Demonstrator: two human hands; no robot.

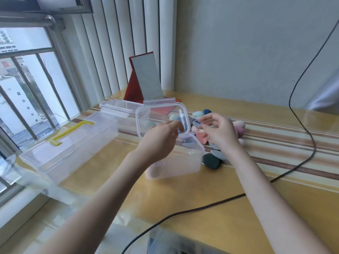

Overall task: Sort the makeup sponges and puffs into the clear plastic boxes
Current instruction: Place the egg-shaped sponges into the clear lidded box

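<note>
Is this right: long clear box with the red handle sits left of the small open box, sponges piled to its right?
Not quite. In the head view the handle on the long clear box is yellow, not red. The rest holds: it sits left of the small open box, with the sponges piled to the right.

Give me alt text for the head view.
Left hand tilts a clear lid up over a clear box on a yellow table; right hand pinches a small dark item above sponges.
</note>
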